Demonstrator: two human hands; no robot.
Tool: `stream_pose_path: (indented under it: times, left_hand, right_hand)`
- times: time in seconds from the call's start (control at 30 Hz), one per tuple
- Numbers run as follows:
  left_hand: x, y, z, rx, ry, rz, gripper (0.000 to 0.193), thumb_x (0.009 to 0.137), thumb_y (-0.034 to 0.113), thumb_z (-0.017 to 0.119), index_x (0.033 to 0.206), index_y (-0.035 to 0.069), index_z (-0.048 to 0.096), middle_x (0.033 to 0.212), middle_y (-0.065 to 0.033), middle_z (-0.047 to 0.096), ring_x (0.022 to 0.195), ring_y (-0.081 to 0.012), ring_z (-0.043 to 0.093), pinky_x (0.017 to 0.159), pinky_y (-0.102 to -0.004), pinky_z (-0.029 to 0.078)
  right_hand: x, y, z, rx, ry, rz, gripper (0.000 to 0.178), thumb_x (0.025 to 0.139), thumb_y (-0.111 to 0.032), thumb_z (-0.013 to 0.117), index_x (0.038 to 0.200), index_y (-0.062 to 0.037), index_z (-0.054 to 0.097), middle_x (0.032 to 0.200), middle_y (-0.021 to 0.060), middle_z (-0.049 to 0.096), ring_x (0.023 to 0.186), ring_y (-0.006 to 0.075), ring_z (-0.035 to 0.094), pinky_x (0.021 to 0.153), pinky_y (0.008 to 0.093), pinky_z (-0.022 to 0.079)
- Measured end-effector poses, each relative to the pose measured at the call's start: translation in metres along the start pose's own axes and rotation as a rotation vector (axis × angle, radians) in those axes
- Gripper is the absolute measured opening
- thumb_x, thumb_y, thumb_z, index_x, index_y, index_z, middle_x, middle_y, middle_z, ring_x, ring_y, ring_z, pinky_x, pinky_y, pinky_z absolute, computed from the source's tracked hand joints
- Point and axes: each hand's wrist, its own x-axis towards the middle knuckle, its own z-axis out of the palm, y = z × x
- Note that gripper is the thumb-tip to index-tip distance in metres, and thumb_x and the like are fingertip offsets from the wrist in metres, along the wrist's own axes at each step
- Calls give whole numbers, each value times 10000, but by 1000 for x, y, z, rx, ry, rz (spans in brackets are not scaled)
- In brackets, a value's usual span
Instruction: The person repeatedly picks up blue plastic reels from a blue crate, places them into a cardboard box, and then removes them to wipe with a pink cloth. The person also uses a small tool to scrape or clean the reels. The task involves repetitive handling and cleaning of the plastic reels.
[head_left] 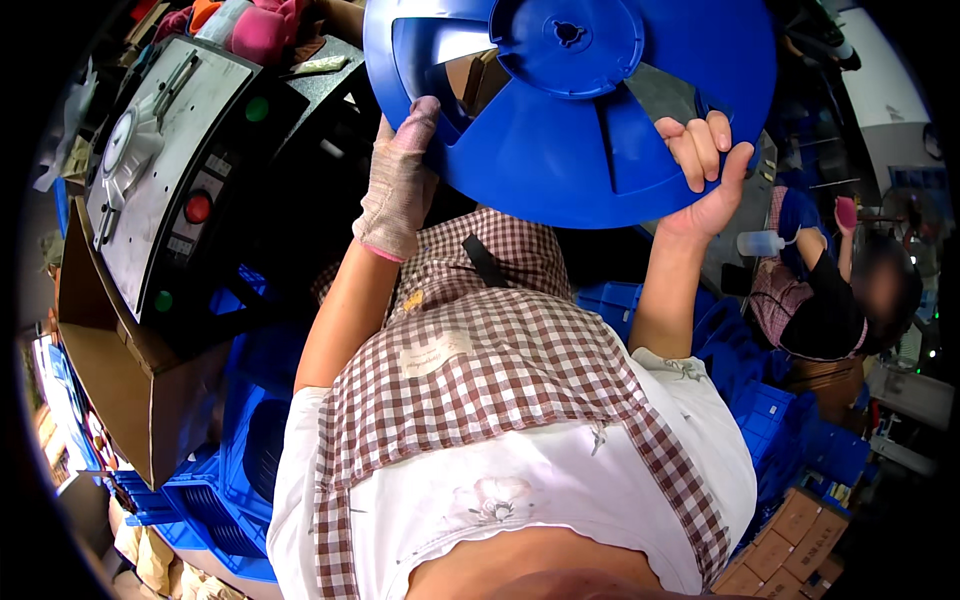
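A large round blue plastic disc, like a reel flange (520, 165), is held up in front of me, with a raised hub at its middle and wedge-shaped openings around it. My left hand (398, 180), in a worn, light fingerless glove, grips its left edge with the thumb on the near face. At the right edge my bare right hand (708, 175) has its fingers hooked through an opening and its thumb along the rim. The left hand's other fingers are hidden behind the disc.
On the left stands a machine panel (170, 150) with a red button (198, 207), above an open cardboard box (140, 370). Blue plastic crates (215, 510) sit on both sides. A co-worker (815, 290) is at the right, above stacked brown cartons (790, 540).
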Motion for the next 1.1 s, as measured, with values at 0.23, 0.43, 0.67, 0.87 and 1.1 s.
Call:
stream_pose_path:
  times: [0.23,0.43,0.67,0.87,1.1]
  left_hand:
    - [-1,-6,-9,35,77,-35,567,829,290,664,1289,58,425,1122,-68,508,1031,-192,519,871,-359,474]
    - [-4,-8,-13,15,82,-24,574,823,285,666,1290,59,422,1142,-77,509,1050,-202,509,890,-365,463]
    - [-6,-11,-25,14,81,-15,616,822,332,674,1296,45,406,1133,-95,509,1049,-216,505,893,-365,456]
    - [-15,-8,-31,28,113,-21,681,826,366,670,1329,30,358,1172,-125,487,1071,-235,506,910,-376,459]
    - [-28,-5,-38,-37,98,-120,653,854,413,617,1322,29,374,1166,-121,514,1024,-216,555,851,-371,524]
  right_hand:
    - [-6,7,2,9,26,26,287,890,-370,620,816,-137,469,563,-78,320,467,51,325,972,302,372]
    - [-8,13,0,28,0,39,286,893,-348,622,822,-127,455,554,-75,325,464,54,336,996,309,352]
    - [-2,20,13,76,-129,59,378,869,-427,630,850,-113,422,543,-65,359,452,58,372,1015,327,303]
    - [1,28,24,128,-175,71,232,881,-246,595,894,-96,418,554,-52,388,454,72,397,980,341,280]
    - [2,37,43,42,-331,124,300,875,-306,602,985,-116,396,632,-63,434,532,79,475,1015,369,274]
